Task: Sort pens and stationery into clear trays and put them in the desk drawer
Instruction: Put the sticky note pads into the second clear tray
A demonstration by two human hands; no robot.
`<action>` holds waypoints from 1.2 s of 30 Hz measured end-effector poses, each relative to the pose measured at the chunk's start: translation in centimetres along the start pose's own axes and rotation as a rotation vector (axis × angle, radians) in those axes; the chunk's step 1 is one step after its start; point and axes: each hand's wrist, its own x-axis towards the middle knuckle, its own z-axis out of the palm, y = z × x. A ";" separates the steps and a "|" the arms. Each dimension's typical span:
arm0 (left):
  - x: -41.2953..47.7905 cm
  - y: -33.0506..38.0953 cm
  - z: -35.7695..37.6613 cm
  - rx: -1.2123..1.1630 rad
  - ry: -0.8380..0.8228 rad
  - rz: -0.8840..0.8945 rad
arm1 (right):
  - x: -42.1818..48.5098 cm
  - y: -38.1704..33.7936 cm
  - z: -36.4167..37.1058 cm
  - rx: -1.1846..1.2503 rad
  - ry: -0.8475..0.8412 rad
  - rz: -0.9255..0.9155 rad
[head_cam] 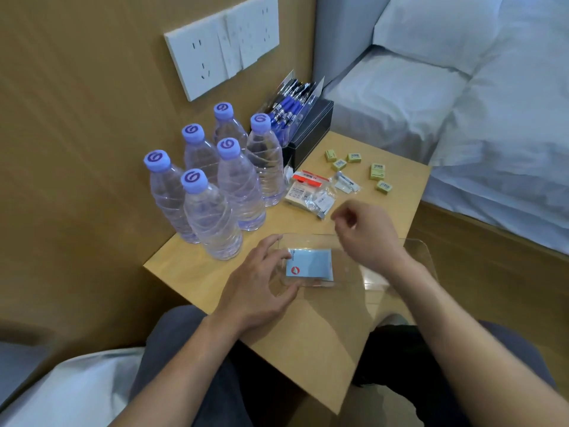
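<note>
One white bed (431, 87) at the right, then the light wooden bench (184, 266) bearing six clear plastic water bottles with purple caps (215, 192), a black box (317, 124) propping a clear pack of blue pens (289, 109), and, at the near edge, a clear plastic tray (425, 251) lying long axis left to right with a flat blue-and-white packet (311, 263) inside. Left hand (255, 288) gripping the tray's left end; right hand (366, 235) over its far wall, fingers curled, any pinch impossible to tell. Loose clear-wrapped packets (314, 192) just beyond the right hand, small yellow-green boxes (378, 171) farther back: both nearer that hand, so probably its reach.
</note>
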 end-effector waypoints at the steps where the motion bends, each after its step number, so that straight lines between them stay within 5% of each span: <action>1: 0.4 -0.2 0.2 -0.014 0.009 0.005 | 1.7 0.0 -0.3 -0.011 0.008 -0.010; 10: 2.4 -0.7 1.6 -0.152 0.114 0.013 | 10.3 -1.4 4.4 -0.432 -0.140 -0.119; 16: 2.0 -0.5 1.6 -0.168 0.123 0.012 | 10.6 -2.1 6.9 -0.629 -0.059 -0.119; 24: 2.1 -0.2 1.3 -0.199 0.117 0.004 | 9.3 -1.3 4.1 -0.321 -0.098 -0.147; 30: 3.4 -0.1 0.9 -0.241 0.098 0.007 | 8.5 0.2 3.4 -0.145 0.147 -0.269; 36: 7.2 2.6 -0.9 -0.251 0.344 0.062 | 7.6 0.5 2.4 0.222 0.311 -0.151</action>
